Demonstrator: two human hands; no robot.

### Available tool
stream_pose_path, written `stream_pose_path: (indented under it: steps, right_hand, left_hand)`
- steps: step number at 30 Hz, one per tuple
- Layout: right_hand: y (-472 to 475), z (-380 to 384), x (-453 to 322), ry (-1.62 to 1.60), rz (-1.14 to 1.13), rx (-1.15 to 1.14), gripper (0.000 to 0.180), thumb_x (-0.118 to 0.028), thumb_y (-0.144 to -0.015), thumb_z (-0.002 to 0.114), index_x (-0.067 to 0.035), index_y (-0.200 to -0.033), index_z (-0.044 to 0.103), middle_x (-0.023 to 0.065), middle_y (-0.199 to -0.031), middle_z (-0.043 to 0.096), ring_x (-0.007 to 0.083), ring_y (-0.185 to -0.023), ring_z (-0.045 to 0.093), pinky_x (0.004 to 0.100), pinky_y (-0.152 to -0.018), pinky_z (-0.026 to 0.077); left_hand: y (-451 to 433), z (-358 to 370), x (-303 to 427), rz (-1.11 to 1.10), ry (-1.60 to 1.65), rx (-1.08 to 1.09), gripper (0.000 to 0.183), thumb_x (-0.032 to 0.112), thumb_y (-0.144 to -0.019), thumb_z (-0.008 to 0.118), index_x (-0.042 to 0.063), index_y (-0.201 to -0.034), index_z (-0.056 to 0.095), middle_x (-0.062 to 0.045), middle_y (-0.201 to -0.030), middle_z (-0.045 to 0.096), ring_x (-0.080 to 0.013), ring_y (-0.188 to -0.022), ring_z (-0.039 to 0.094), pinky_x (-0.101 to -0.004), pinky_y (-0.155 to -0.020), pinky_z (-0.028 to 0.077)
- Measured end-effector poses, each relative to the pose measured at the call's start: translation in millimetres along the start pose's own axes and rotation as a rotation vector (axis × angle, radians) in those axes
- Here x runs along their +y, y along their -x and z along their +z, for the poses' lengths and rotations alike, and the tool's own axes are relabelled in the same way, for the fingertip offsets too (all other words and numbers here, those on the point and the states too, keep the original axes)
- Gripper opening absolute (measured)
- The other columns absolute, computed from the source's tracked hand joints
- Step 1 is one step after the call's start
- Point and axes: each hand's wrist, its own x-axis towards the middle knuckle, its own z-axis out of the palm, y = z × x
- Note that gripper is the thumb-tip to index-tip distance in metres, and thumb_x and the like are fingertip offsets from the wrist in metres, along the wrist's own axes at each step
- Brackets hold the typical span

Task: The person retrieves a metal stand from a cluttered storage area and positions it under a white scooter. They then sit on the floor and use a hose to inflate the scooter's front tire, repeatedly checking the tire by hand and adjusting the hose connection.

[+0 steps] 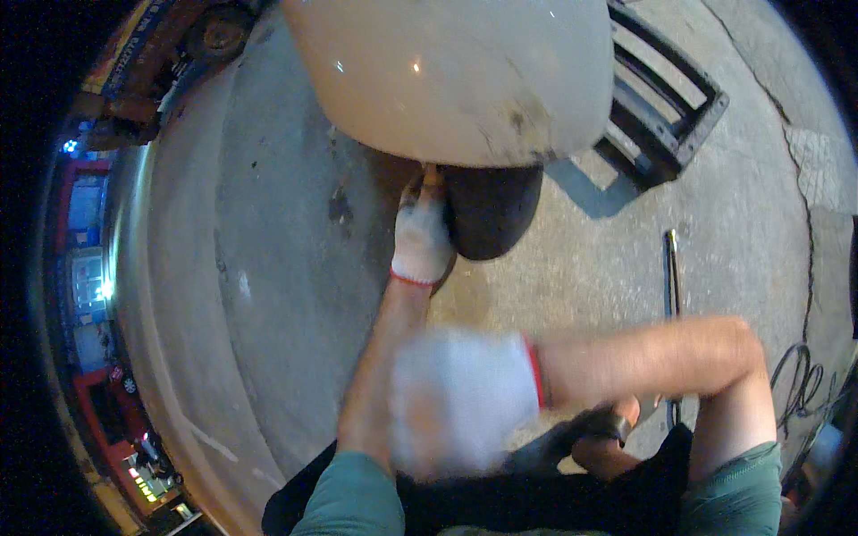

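A pale, scuffed vehicle body panel (456, 87) fills the top middle, with dark scrapes near its lower right edge. Below that edge shows a black tyre (499, 211). My left hand (422, 234), in a white knit glove with a red cuff, reaches up to the panel's lower edge just left of the tyre. Its fingertips are partly hidden there, so whether they grip anything is unclear. My right hand (462, 402), gloved the same way, is blurred by motion in front of my left forearm. I cannot make out anything in its fingers.
A black metal frame with slots (670, 127) stands right of the panel. On the concrete floor (288, 268) lies a long metal bar (672, 281), partly behind my right forearm. A coiled cable (798, 388) lies at far right. Another vehicle's wheel (221, 33) shows at upper left.
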Motion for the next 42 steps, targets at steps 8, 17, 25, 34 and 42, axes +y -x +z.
stream_pose_path:
  steps: [8, 17, 25, 34, 42]
  right_hand:
    - [18, -30, 6, 0.226, -0.002, 0.045, 0.018, -0.028, -0.071, 0.067, -0.014, -0.066, 0.058, 0.0016, -0.06, 0.051, 0.0228, -0.058, 0.055, 0.0364, -0.048, 0.043]
    - [252, -45, -53, 0.377, 1.283, -0.479, 0.026, -0.031, -0.083, 0.06, -0.006, -0.076, 0.061, 0.0171, -0.063, 0.06, 0.0375, -0.062, 0.061, 0.0449, -0.057, 0.048]
    - [334, 17, -47, 0.35, 1.968, -0.217, 0.037, -0.03, -0.082, 0.062, 0.001, -0.102, 0.055, 0.0247, -0.098, 0.064, 0.0409, -0.094, 0.061, 0.0454, -0.079, 0.049]
    - [240, 32, -70, -0.578, 1.711, 0.263, 0.018, -0.016, -0.089, 0.057, 0.0, -0.096, 0.054, 0.0075, -0.076, 0.059, 0.0138, -0.068, 0.058, 0.0311, -0.062, 0.051]
    - [161, 9, -70, -0.614, 1.527, -0.003, 0.027, -0.03, -0.093, 0.053, -0.003, -0.095, 0.056, 0.0058, -0.063, 0.053, 0.0144, -0.058, 0.051, 0.0332, -0.056, 0.044]
  left_hand:
    - [-11, -19, 0, 0.35, -0.536, 0.081, 0.028, 0.02, -0.094, 0.051, 0.0, -0.112, 0.058, -0.007, -0.1, 0.065, -0.0158, -0.09, 0.06, -0.029, -0.079, 0.049]
    - [-5, -22, -32, -0.161, 0.427, 0.346, 0.021, 0.007, -0.093, 0.05, -0.001, -0.108, 0.061, -0.008, -0.098, 0.066, -0.0159, -0.087, 0.061, -0.0275, -0.081, 0.048]
    - [-1, -4, -34, -0.178, 0.345, 0.172, 0.024, 0.009, -0.092, 0.051, 0.001, -0.111, 0.062, -0.008, -0.097, 0.067, -0.0155, -0.085, 0.062, -0.0274, -0.077, 0.049]
    - [-3, -2, -25, -0.142, -0.006, 0.082, 0.026, 0.015, -0.09, 0.054, 0.003, -0.111, 0.064, -0.012, -0.108, 0.066, -0.0183, -0.096, 0.061, -0.0292, -0.087, 0.045]
    - [-8, -1, -15, -0.209, 0.261, 0.074, 0.029, 0.019, -0.091, 0.054, 0.001, -0.112, 0.062, -0.011, -0.102, 0.067, -0.0194, -0.09, 0.061, -0.0289, -0.083, 0.046]
